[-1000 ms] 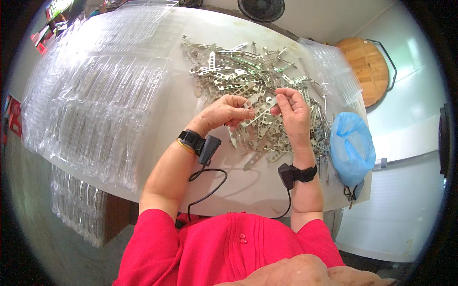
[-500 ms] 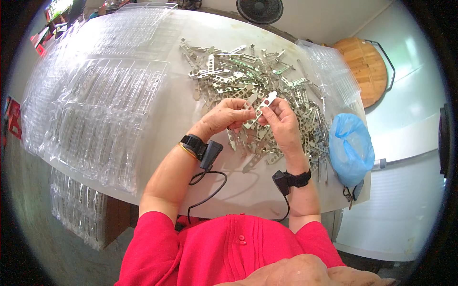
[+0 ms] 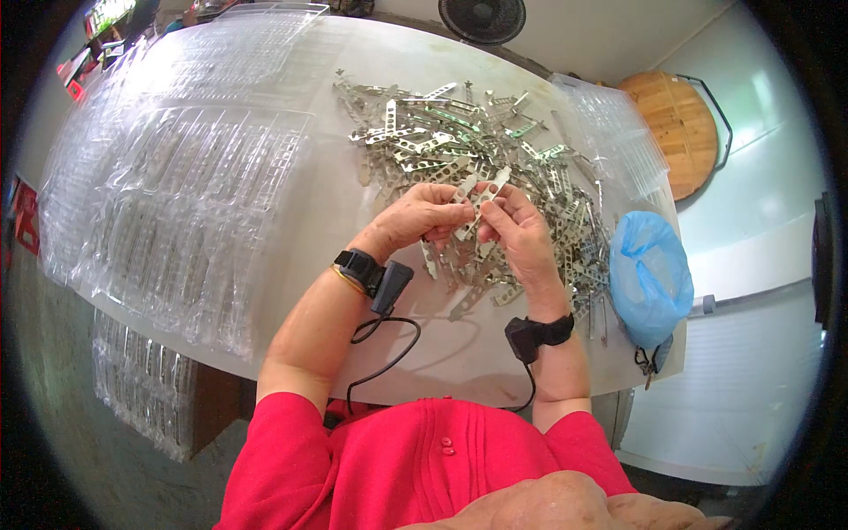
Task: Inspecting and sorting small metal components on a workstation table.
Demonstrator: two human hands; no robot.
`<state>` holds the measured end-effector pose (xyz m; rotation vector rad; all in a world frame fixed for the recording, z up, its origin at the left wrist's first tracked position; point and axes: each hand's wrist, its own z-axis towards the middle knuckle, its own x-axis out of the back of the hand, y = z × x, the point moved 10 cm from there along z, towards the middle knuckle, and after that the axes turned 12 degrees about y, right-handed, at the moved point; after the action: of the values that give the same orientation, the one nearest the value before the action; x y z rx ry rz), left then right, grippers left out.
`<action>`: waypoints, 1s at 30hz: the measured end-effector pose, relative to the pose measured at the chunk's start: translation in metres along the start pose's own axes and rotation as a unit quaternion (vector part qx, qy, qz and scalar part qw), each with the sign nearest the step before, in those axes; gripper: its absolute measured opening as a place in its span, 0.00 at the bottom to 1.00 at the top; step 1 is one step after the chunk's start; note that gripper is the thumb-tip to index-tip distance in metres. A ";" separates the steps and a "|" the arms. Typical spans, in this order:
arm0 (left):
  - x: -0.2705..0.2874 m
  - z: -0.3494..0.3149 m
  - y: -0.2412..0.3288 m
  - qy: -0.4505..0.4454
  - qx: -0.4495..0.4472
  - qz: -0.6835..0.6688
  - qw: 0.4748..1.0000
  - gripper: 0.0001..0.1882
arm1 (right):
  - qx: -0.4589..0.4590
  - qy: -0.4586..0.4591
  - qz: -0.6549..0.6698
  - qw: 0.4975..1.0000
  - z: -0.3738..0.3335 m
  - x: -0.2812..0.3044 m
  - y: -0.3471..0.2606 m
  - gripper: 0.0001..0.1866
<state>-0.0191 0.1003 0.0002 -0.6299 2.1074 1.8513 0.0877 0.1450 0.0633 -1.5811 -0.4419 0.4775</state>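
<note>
Perforated metal strips are what you have between both hands, lifted a little above the white table, at the near edge of the heap of loose metal strips. Your left hand is curled closed, fingertips pinching the lower end; your right hand is closed too, thumb and forefinger nipping the upper end. Whether you hold one piece or two pressed together I cannot tell. To handle them well, I'd judge you should keep the grip at the ends so the punched holes stay visible, and hold them clear of the heap so nothing snags. Clear plastic trays cover the table on your left, more are stacked at the far right, and a blue plastic bag hangs at the right edge.
</note>
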 end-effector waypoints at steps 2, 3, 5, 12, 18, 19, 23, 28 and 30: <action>0.001 0.001 -0.002 -0.001 -0.001 -0.013 1.000 0.10 | 0.005 0.003 0.013 1.000 0.001 0.000 0.001 0.12; 0.001 0.002 -0.002 -0.001 -0.003 -0.027 1.000 0.09 | 0.016 0.004 0.018 1.000 0.001 0.000 -0.001 0.11; -0.002 0.001 0.000 -0.009 -0.006 -0.016 1.000 0.09 | 0.027 0.007 0.023 0.999 0.001 0.000 -0.002 0.11; -0.005 -0.005 0.001 -0.010 0.001 -0.006 1.000 0.08 | -0.009 -0.013 0.059 0.998 -0.006 -0.005 -0.003 0.10; -0.008 -0.006 0.002 -0.029 0.010 -0.025 0.999 0.11 | -0.014 -0.034 0.083 0.996 -0.008 -0.008 -0.004 0.10; -0.009 -0.005 0.002 -0.029 0.011 -0.025 0.999 0.11 | -0.015 -0.034 0.070 0.997 -0.008 -0.007 -0.003 0.09; -0.017 -0.005 0.001 -0.049 0.010 -0.027 0.998 0.09 | -0.011 -0.026 0.057 0.998 -0.003 -0.002 0.002 0.10; -0.018 -0.004 -0.003 -0.059 0.013 -0.060 0.996 0.09 | -0.010 0.067 -0.027 0.997 -0.004 0.009 -0.005 0.12; -0.017 -0.003 -0.004 -0.054 0.010 -0.045 0.997 0.09 | 0.007 0.077 -0.056 0.995 -0.003 0.011 -0.006 0.12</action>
<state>-0.0018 0.0990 0.0051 -0.5962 1.9934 1.7729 0.0981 0.1489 0.0691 -1.5573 -0.4063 0.2708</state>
